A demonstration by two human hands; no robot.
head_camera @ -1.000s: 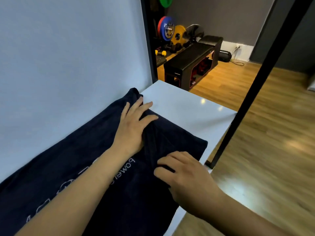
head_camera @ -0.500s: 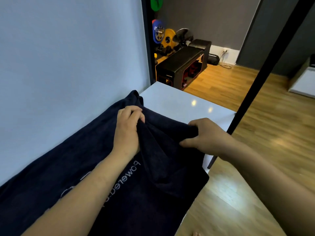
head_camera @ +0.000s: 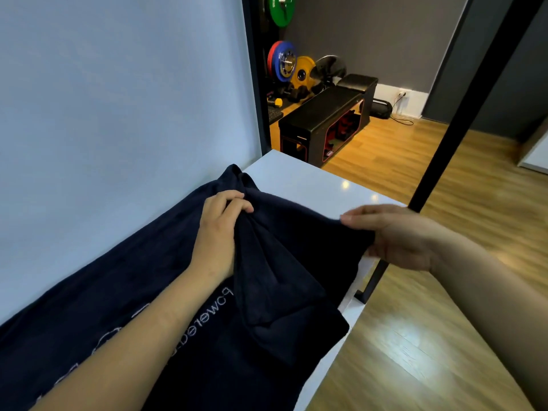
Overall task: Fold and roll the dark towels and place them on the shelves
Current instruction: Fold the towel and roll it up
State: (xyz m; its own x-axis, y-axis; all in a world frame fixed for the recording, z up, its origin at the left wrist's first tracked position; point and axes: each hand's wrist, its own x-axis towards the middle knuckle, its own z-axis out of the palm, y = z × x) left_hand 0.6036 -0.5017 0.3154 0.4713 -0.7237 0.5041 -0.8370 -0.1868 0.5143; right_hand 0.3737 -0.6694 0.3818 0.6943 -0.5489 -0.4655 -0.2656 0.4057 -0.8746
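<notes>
The left hand (head_camera: 221,232) lies on the dark towel (head_camera: 118,280) with its fingers curled, bunching a ridge of cloth under the fingertips. The right hand (head_camera: 397,235) pinches the towel's near edge, thumb on top and fingers underneath, and holds that edge raised off the counter (head_camera: 302,179), so the cloth between the two hands hangs in loose folds. One fold drops back in a flap over the layer below it.

The towel is spread along the white counter, its far side pressed against the pale wall (head_camera: 118,99) and its front corner hanging slightly over the counter's edge. Pale lettering (head_camera: 207,315) runs across it beside the left forearm (only partly readable, as the arm covers some of it).

A slanting black post (head_camera: 462,108) passes just behind the right hand, meeting the counter's far corner. Beyond the counter a wooden floor (head_camera: 415,336) stretches away, with a black bench (head_camera: 323,114) standing on it. Coloured weight plates (head_camera: 284,62) lean near the bench, and a green plate (head_camera: 280,8) hangs above them.
</notes>
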